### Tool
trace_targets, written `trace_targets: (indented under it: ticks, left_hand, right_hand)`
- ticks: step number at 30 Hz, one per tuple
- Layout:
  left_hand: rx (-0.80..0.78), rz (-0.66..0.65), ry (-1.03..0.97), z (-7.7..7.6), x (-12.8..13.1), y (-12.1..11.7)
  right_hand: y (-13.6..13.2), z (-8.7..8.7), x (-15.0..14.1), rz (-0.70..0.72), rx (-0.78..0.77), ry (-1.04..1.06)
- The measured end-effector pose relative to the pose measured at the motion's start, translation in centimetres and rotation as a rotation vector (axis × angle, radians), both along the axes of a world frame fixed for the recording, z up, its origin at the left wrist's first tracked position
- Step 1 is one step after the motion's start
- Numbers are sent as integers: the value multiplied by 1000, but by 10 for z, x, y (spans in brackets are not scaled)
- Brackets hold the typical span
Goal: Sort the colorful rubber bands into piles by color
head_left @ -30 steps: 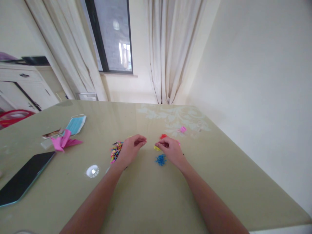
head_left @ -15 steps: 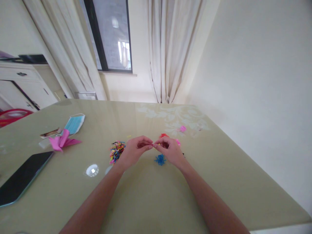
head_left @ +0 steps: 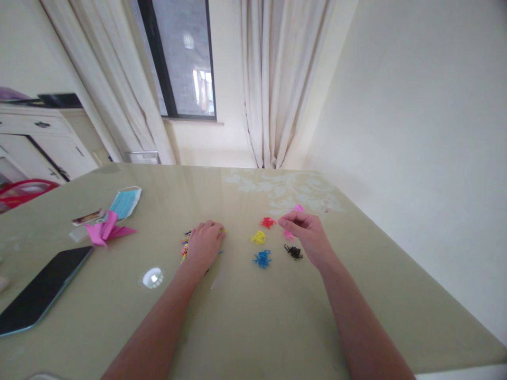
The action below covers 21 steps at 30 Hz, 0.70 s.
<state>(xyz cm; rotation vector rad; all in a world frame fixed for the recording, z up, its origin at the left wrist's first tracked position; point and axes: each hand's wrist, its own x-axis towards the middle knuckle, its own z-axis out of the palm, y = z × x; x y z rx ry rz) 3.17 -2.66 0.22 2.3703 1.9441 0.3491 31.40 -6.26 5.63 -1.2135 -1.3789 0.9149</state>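
My left hand point(head_left: 204, 245) lies palm down over a mixed pile of small coloured bands point(head_left: 185, 247), fingers curled onto it. My right hand point(head_left: 308, 236) hovers over the table with its fingers pinched together above a small pink heap point(head_left: 288, 235); what it pinches is too small to name. Between the hands lie sorted heaps: yellow point(head_left: 258, 238), red point(head_left: 268, 222), blue point(head_left: 262, 258) and black point(head_left: 293, 252).
The olive glass-topped table point(head_left: 253, 316) also carries a dark tablet point(head_left: 37, 290), a pink folded paper point(head_left: 105, 231), a blue face mask point(head_left: 124, 203) and a card point(head_left: 87, 217) at the left. Another pink bit point(head_left: 299, 208) lies beyond my right hand. A wall runs along the right.
My hands met in the middle, then parted. The left dropped onto the mixed pile; the right moved right and away, to above the pink heap.
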Motion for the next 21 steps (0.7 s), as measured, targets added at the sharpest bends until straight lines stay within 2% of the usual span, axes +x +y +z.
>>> trace_targets:
  ticks: [3, 7, 11, 14, 17, 21]
  left_hand:
    - [0, -2, -36, 3, 1, 2]
    - [16, 0, -33, 5, 3, 1]
    - [77, 15, -41, 5, 4, 1]
    - [121, 36, -98, 6, 4, 1]
    - [140, 43, -231, 6, 3, 4]
    - [67, -42, -558, 4, 5, 7]
  right_hand:
    - [7, -4, 23, -80, 3, -150]
    - [19, -19, 47, -169, -70, -451]
    - [25, -34, 50, -223, -154, -621]
    - [26, -37, 46, -266, -180, -686]
    - [26, -36, 44, -308, -121, -727]
    - [26, -32, 35, -317, 54, -721]
